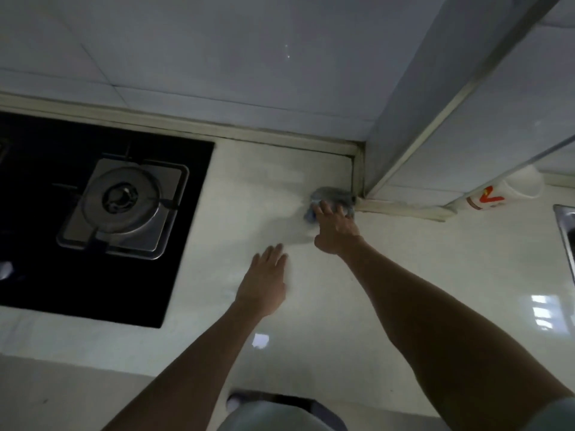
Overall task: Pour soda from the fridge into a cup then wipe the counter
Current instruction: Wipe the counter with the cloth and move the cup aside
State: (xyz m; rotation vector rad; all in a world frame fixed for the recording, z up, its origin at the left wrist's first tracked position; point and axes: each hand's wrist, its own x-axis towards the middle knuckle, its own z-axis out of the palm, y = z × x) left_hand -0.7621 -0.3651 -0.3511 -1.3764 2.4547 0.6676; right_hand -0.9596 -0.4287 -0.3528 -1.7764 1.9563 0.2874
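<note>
A grey-blue cloth (331, 195) lies bunched on the pale counter (404, 290), close to the back corner where a tiled column meets the wall. My right hand (334, 230) presses flat on the cloth, fingers spread over it. My left hand (264, 279) rests palm down on the bare counter, a little nearer and to the left, holding nothing. A white cup (525, 183) stands at the far right, partly hidden behind the column. No soda is in view.
A black glass hob with a steel gas burner (123, 206) fills the left of the counter. A white bottle with a red mark (483, 199) lies by the cup. A steel sink edge (564, 231) shows at the right. The counter's front edge runs along the bottom.
</note>
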